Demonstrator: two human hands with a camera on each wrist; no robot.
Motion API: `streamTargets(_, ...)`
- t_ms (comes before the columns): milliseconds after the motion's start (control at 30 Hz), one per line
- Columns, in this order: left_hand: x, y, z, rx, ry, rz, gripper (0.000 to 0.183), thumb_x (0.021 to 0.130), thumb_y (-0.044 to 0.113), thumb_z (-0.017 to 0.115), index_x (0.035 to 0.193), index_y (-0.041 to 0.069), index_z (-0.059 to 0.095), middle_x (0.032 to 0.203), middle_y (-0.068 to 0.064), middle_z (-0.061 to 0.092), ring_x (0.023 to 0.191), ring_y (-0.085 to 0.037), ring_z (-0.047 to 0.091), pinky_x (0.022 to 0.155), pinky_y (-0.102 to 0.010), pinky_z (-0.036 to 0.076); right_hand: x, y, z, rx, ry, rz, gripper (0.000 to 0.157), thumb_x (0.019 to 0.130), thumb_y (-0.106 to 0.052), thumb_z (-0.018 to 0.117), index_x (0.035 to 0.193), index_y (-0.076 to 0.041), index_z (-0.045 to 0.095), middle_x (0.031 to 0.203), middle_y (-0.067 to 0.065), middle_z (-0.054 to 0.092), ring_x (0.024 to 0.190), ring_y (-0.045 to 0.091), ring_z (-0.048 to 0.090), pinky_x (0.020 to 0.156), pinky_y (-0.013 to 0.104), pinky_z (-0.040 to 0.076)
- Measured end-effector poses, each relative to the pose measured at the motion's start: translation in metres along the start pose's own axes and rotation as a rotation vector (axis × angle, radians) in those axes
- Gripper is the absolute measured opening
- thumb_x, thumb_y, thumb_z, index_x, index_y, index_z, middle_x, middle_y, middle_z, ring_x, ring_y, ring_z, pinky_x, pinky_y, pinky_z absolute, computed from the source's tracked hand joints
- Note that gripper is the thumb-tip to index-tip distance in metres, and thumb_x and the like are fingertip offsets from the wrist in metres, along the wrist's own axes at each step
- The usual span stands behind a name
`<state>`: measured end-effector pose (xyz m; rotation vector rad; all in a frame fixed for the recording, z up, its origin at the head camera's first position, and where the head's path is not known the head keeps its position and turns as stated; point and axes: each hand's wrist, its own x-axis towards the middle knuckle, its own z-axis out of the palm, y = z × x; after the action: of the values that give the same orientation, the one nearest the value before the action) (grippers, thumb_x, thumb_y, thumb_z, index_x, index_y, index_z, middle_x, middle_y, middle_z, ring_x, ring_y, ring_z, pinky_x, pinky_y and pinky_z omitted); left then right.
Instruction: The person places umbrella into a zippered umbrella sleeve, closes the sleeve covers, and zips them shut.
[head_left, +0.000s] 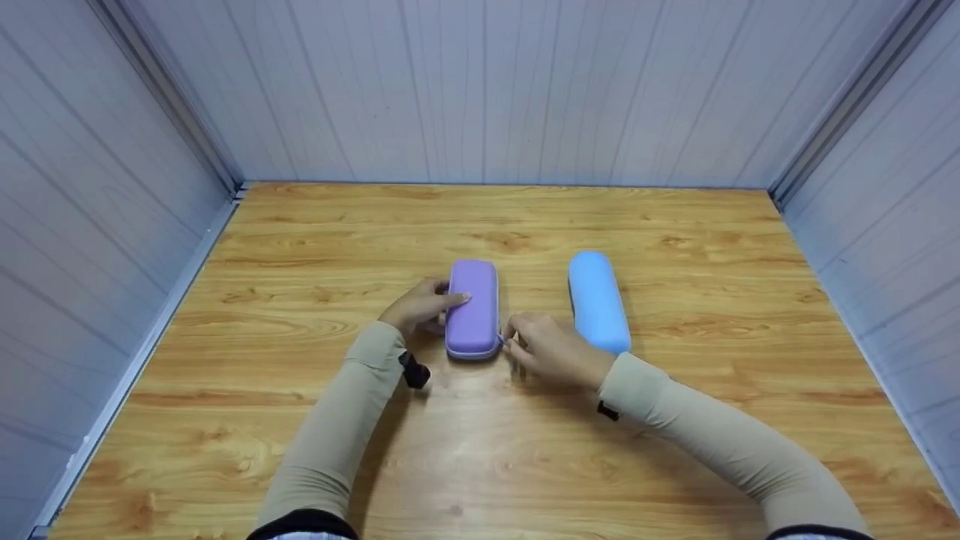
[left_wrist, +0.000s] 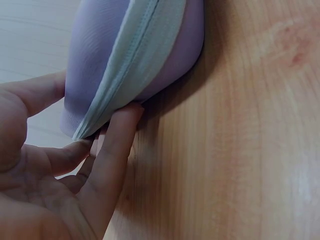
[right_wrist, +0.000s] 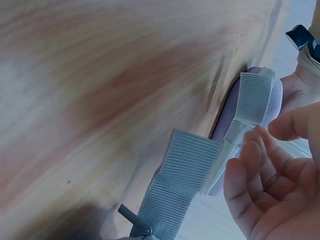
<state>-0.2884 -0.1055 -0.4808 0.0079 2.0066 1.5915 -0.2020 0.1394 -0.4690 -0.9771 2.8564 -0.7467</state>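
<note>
A purple zippered case (head_left: 471, 311) lies lengthwise on the wooden table (head_left: 315, 247), its pale zipper band (left_wrist: 150, 45) showing in the left wrist view. My left hand (head_left: 421, 306) grips it from the left, thumb across the top and the other fingers low along its side. At the near right corner, my right hand (head_left: 551, 349) pinches the small zipper pull (head_left: 501, 340) between thumb and fingers. The right wrist view shows those curled fingers (right_wrist: 250, 165) close beside the case, partly covering it. The case looks closed from above.
A blue rounded case (head_left: 598, 304) lies slightly slanted just beyond my right hand. White panel walls (head_left: 480, 90) enclose the table at the back and both sides. Ribbed grey strips (right_wrist: 185, 165) cross the right wrist view.
</note>
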Motion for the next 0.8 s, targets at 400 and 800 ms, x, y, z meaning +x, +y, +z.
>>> streamTargets(400, -0.002, -0.001, -0.001, -0.025, -0.011, -0.003, 0.07, 0.099, 0.025, 0.065, 0.154, 0.0, 0.032, 0.108, -0.013, 0.061, 0.061, -0.01, 0.052, 0.073, -0.033, 0.057, -0.006, 0.009, -0.016, -0.083, 0.043, -0.031, 0.014, 0.093, -0.013, 0.059, 0.101, -0.006, 0.069, 0.094, 0.004, 0.067, 0.083, 0.017, 0.062, 0.07, 0.032, 0.054)
streamTargets(800, -0.002, -0.001, 0.0, -0.049, 0.016, -0.009, 0.07, 0.097, 0.025, 0.068, 0.153, 0.001, 0.033, 0.136, -0.02, 0.051, 0.093, -0.022, 0.064, 0.084, -0.041, 0.057, -0.024, 0.035, -0.041, -0.109, 0.147, -0.056, 0.011, 0.095, -0.013, 0.063, 0.101, -0.007, 0.07, 0.098, 0.006, 0.067, 0.093, 0.024, 0.061, 0.081, 0.04, 0.051)
